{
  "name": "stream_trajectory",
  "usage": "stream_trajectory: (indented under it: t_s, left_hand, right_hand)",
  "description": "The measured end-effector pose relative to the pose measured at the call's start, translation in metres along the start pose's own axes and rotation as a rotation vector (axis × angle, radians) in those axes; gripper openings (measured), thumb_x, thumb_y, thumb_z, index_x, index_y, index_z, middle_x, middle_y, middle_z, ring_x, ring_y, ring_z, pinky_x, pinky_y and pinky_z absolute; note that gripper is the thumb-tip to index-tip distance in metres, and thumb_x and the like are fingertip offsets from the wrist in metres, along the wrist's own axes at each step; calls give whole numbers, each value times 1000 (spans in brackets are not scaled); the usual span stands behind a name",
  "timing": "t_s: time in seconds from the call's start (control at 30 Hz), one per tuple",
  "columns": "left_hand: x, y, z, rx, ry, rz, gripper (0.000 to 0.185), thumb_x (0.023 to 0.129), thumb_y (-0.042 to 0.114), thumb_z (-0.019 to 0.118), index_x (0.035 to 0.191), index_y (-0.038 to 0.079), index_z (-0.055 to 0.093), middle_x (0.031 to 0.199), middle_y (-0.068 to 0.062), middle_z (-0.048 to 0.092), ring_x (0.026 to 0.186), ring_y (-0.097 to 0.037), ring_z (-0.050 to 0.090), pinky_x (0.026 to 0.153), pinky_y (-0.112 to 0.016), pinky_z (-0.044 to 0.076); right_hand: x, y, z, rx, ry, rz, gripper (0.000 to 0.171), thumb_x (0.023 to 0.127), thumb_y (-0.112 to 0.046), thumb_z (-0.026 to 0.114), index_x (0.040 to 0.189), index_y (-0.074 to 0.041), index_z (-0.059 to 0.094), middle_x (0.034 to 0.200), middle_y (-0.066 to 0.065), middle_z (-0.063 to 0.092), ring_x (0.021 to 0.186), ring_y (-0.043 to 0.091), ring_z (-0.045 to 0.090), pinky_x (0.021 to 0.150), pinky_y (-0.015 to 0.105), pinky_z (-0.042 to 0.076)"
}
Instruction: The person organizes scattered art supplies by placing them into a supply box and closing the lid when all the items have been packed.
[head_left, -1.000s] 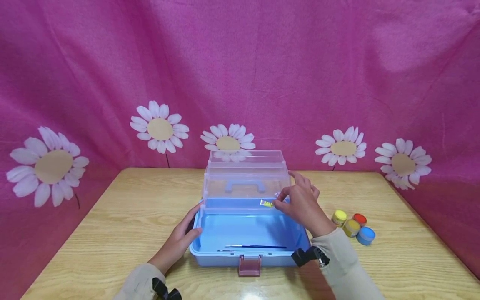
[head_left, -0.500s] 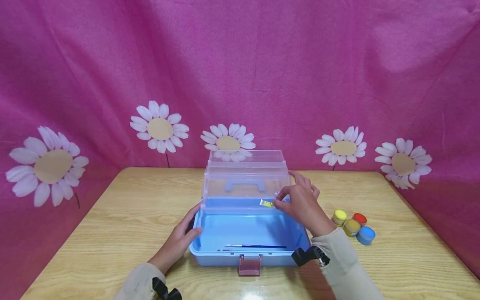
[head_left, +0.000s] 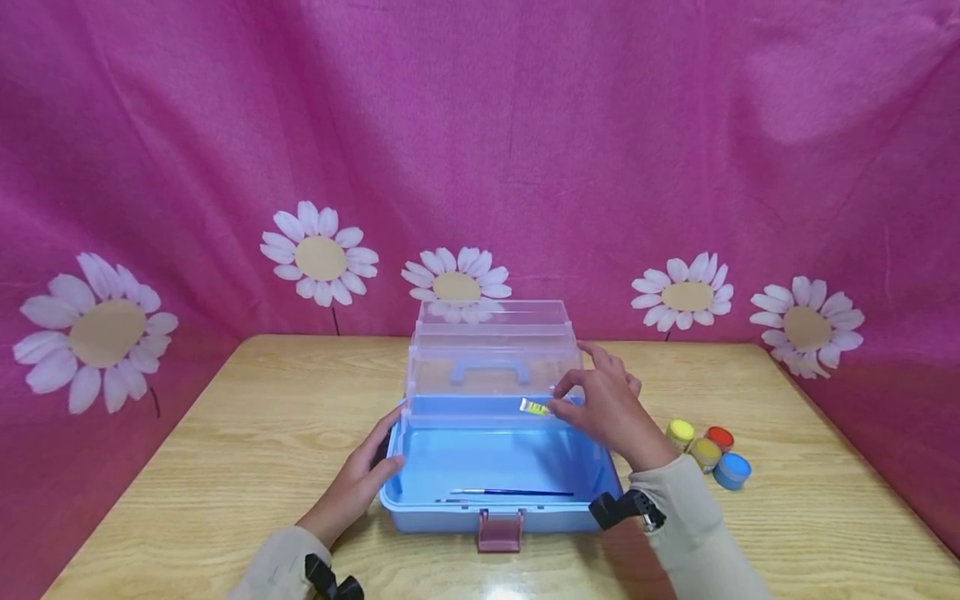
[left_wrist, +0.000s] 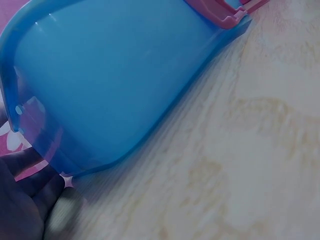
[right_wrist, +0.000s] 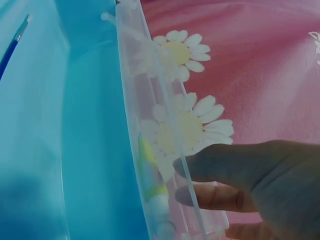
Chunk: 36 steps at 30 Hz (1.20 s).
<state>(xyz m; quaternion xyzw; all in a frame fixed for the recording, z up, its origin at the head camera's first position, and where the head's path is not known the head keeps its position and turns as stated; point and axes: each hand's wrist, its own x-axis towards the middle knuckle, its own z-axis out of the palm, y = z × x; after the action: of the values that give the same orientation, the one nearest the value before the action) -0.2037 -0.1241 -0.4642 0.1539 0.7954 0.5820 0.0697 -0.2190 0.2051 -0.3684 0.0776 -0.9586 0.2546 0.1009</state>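
A blue plastic storage box (head_left: pixel 480 458) stands with its translucent lid (head_left: pixel 491 337) raised; two paintbrushes lie inside, the darker paintbrush (head_left: pixel 510 492) in front. My left hand (head_left: pixel 356 479) holds the box's left side, thumb at the rim and fingers along the outside. In the raised clear tray (right_wrist: pixel 132 85) lies a small paint tube (head_left: pixel 534 407) with yellow and white on it. My right hand (head_left: pixel 611 408) is at that tray's right end. In the right wrist view its thumb and forefinger are spread slightly apart, beside the tube (right_wrist: pixel 155 187) and not round it.
To the right of the box stand several paint jars: yellow (head_left: pixel 680 433), ochre (head_left: pixel 704 455), red (head_left: pixel 719 439) and blue (head_left: pixel 732 471). A pink latch (head_left: pixel 499 532) hangs at the box's front. A pink curtain (head_left: pixel 525 167) with daisies closes off the wooden table's (head_left: pixel 247 433) back.
My right hand has drawn slightly to the right, off the tube, which stays in the clear tray. The left hand and the box have not moved.
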Motion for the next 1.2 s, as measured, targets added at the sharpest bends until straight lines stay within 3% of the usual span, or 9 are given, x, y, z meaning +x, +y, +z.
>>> stream_trajectory:
  t_s: [0.73, 1.2]
  left_hand:
    - [0, -2, -2, -3, -4, 33, 58, 101, 22, 47, 152, 36, 23, 160, -2, 17, 146, -29, 15, 115, -56, 14]
    - [1, -2, -2, -2, -8, 36, 58, 101, 21, 47, 152, 35, 23, 161, 0, 16, 147, -27, 12, 115, -55, 12]
  right_hand:
    - [2, 9, -9, 23, -64, -37, 18, 78, -28, 80, 91, -16, 72, 153, 16, 28, 138, 43, 20, 101, 71, 22]
    - [-6, 27, -23, 38, -95, -86, 43, 77, -34, 80, 114, -16, 66, 152, 18, 29, 136, 46, 22, 95, 79, 22]
